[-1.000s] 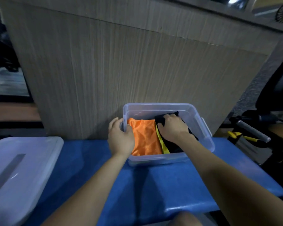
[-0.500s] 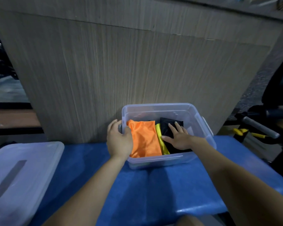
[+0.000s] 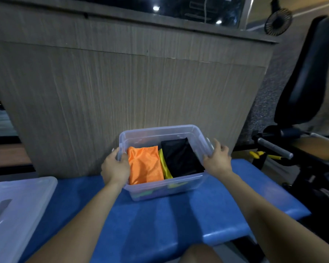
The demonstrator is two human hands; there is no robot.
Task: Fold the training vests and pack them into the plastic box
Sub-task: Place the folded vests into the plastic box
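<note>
A clear plastic box [image 3: 160, 130] stands on the blue padded bench [image 3: 160, 221] against a wood-grain panel. Inside lie a folded orange vest [image 3: 145, 168] on the left, a black vest [image 3: 180, 158] on the right and a yellow vest [image 3: 164, 166] showing as a strip between them. My left hand [image 3: 115, 168] grips the box's left rim, thumb inside. My right hand [image 3: 217, 158] rests against the right rim and side handle with its fingers spread.
The box's translucent lid [image 3: 13, 215] lies on the bench at the far left. A black exercise machine with a padded seat [image 3: 310, 78] and a grey bar [image 3: 275, 149] stands to the right. The wood-grain panel [image 3: 122, 82] rises just behind the box.
My right hand has come out of the box, off the black vest, and moved to the right rim. My left hand stays on the left rim. The camera has tilted upward.
</note>
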